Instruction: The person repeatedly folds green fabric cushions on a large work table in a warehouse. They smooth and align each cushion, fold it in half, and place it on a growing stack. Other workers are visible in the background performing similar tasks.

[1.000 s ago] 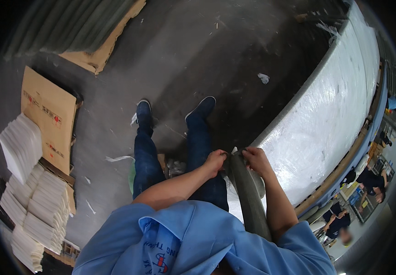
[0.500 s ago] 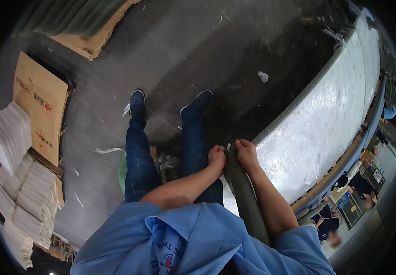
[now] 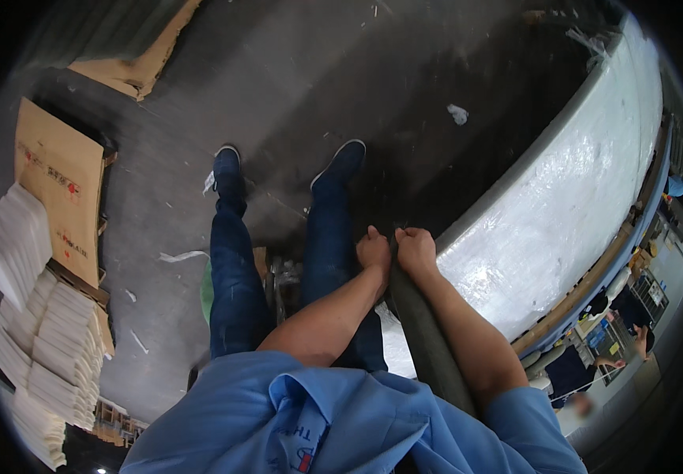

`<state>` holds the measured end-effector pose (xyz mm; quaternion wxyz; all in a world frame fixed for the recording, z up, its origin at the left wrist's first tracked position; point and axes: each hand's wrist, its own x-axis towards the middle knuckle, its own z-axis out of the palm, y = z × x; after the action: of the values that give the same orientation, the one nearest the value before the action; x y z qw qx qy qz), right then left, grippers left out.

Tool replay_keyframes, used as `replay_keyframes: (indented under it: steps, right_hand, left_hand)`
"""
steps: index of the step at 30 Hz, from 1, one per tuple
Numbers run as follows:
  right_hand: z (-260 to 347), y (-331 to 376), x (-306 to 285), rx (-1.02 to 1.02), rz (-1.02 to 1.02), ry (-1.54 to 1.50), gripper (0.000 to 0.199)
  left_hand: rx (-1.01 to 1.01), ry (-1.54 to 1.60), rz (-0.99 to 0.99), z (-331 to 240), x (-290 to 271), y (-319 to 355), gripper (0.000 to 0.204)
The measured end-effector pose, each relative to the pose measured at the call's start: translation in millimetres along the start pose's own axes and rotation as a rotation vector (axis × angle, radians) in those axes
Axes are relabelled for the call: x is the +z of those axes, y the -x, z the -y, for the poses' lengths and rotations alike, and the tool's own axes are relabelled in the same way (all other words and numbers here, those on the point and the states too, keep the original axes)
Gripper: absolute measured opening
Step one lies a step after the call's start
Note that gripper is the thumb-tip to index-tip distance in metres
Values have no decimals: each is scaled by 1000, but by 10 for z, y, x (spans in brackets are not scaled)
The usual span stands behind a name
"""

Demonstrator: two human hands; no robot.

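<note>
Left of the dark roll (image 3: 428,340), white stacked sheets (image 3: 29,332) lie by a flattened cardboard box (image 3: 61,197), which holds nothing visible. Both hands clutch the roll's top end, left hand (image 3: 374,251) and right hand (image 3: 415,249), fingers curled tight. Judging by this, gripping is underway; lifting needs firm hold. Right of it lies a plastic-wrapped white slab (image 3: 570,205).

Both forearms come up from the bottom edge, bare below short blue sleeves, and angle in toward each other so the 2 fists end up side by side. Left hand (image 3: 374,253) is curled tight with the knuckles up, and right hand (image 3: 415,249) is clenched the same way, just touching it. Wrists look pretty straight, elbows bent and tucked close.
</note>
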<state>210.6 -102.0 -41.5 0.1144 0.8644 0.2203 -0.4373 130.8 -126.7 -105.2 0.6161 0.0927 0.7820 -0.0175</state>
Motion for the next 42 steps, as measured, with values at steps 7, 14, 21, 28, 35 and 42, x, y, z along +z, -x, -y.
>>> replay_keyframes:
  steps: [7,14,21,28,35,42]
  right_hand:
    - [91,-144,64,-90,-67,125,36]
    - [102,23,46,-3,-145,6,40]
    - [-127,-23,116,-221,-253,258,32]
    - [364,257,100,-32,-102,-8,32]
    - [138,169,178,-15,28,-16,39]
    - [187,81,-59,-157,116,89,36]
  left_hand:
    - [81,3,-131,94,159,-205,56]
    - [-436,495,398,-12,-472,328,61]
    - [-504,378,949,13,-767,477,47]
    - [-460,623,935,98,-776,339,44]
    - [-279,327,912,-105,-687,243,40]
    - [-187,406,729,52,-591,43,42]
